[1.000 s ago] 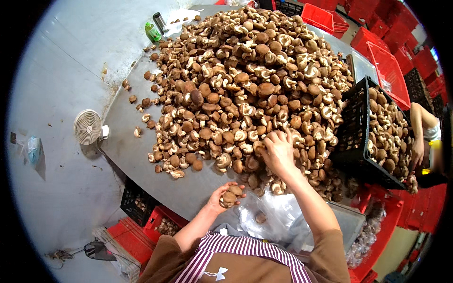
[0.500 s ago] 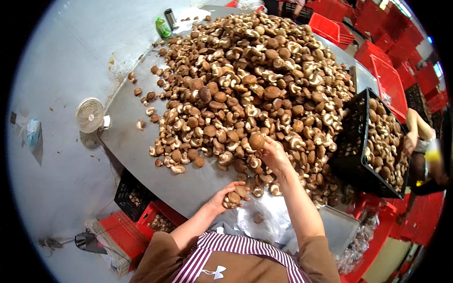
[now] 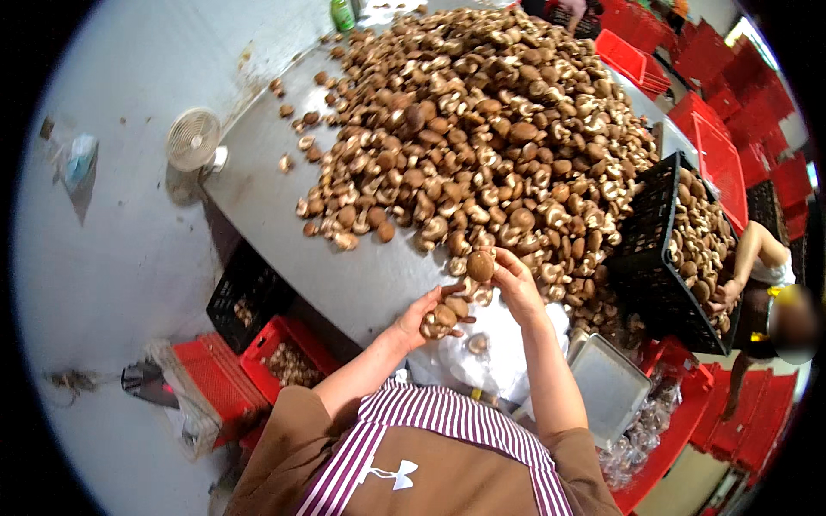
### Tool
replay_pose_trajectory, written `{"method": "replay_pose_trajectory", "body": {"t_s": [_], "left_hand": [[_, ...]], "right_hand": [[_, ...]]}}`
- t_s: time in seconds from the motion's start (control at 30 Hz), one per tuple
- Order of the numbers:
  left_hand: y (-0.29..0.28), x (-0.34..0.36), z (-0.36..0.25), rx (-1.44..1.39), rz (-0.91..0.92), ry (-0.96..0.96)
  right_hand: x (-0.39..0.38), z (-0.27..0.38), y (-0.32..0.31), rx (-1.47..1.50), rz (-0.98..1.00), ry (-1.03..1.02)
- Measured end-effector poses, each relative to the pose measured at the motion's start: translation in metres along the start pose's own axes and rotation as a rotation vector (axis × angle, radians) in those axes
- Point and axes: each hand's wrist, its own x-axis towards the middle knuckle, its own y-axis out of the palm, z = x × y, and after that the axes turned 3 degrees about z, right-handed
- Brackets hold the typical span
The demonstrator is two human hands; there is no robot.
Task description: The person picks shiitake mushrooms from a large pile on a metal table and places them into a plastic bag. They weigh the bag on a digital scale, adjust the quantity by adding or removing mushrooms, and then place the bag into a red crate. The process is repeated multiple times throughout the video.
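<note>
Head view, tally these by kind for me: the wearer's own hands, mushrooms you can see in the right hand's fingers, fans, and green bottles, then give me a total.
Own hands: 2, the left hand and the right hand
Mushroom in the right hand's fingers: 1 visible, the brown-capped mushroom
Fan: 1
Green bottle: 1
Total: 5

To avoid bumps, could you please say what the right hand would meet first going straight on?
Beyond its held mushroom, the right hand probably meets the mushroom pile; depth is unclear.
</note>
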Motion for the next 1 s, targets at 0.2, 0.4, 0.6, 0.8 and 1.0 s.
{"method": "replay_pose_trajectory", "body": {"t_s": [0.2,0.4,0.6,0.8,1.0], "left_hand": [[0.009,-0.035,0.02,-0.029,-0.074,0.061],[-0.011,-0.072,0.074,-0.035,-0.332,0.082],[-0.077,-0.175,0.111,-0.402,-0.464,0.26],[-0.164,-0.372,0.144,-0.436,-1.028,0.765],[-0.172,-0.435,0.139,-0.427,-1.781,0.501]], "right_hand": [[-0.033,-0.03,0.028,-0.611,0.066,0.065],[-0.065,-0.056,0.064,-0.953,0.097,0.069],[-0.093,-0.083,0.048,-0.739,0.1,0.13],[-0.115,-0.078,0.01,-0.79,0.091,0.221],[-0.122,-0.067,0.007,-0.757,0.0,0.154]]}}
